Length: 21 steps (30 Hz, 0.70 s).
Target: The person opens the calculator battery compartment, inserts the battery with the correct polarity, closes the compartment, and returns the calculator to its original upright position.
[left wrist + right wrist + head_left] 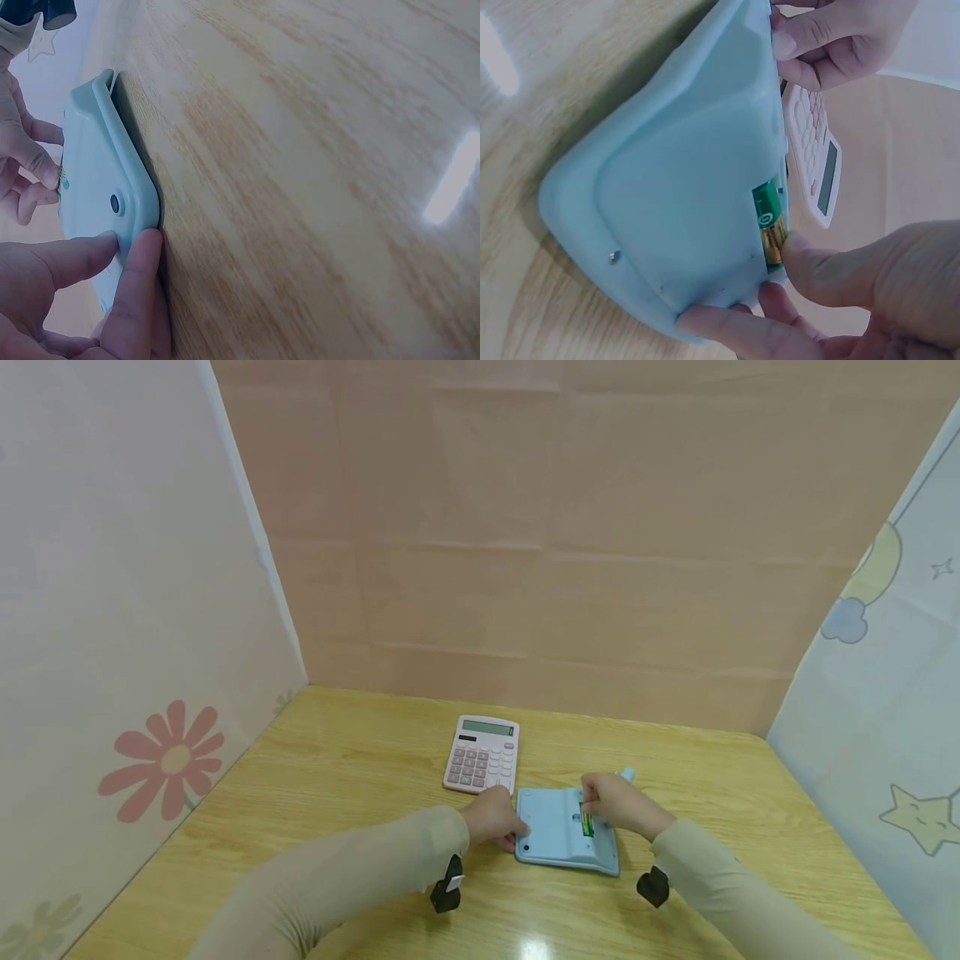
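A light-blue calculator lies face down on the table, its battery slot uncovered. In that slot sits a green and gold battery, also visible in the head view. My left hand pinches the calculator's left edge, thumb on the back and fingers against the side, as the left wrist view shows. With my right hand I pinch at one end of the battery. The right thumb lies against the battery's gold end, while the other fingers bend around near the slot and the calculator's edge.
A pink calculator lies face up just behind the blue one. Beyond the right hand is a small light-blue piece. The wooden table is bounded by a peach backdrop and patterned side panels.
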Motion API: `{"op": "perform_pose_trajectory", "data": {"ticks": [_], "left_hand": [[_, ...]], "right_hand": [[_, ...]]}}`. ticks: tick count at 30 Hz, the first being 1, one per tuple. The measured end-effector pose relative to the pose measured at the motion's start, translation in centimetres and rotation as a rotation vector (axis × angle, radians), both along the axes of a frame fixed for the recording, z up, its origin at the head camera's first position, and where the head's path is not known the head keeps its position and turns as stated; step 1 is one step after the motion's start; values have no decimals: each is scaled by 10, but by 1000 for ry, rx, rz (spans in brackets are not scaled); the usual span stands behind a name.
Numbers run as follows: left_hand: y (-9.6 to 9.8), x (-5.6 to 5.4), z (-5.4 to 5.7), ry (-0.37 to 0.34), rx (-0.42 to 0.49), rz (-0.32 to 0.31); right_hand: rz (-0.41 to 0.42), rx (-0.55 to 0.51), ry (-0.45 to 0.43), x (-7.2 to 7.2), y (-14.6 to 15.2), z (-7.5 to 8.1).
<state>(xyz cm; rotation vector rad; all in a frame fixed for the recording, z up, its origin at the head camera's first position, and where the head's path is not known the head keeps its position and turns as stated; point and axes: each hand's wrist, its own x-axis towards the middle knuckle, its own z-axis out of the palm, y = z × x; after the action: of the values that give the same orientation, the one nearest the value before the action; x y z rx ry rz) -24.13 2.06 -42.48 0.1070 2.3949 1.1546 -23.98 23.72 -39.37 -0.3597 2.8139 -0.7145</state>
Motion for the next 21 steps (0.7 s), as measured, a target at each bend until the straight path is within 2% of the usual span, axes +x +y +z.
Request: {"op": "perform_pose_trajectory", "data": {"ticks": [6, 9, 21], "left_hand": [[0, 2, 5, 6, -13, -4], [0, 2, 6, 1, -16, -6], [-1, 4, 5, 2, 1, -1]], "right_hand": [[-21, -28, -57, -2, -1, 2], [-5, -21, -71, -2, -1, 4], [17, 14, -105, -5, -7, 10]]}}
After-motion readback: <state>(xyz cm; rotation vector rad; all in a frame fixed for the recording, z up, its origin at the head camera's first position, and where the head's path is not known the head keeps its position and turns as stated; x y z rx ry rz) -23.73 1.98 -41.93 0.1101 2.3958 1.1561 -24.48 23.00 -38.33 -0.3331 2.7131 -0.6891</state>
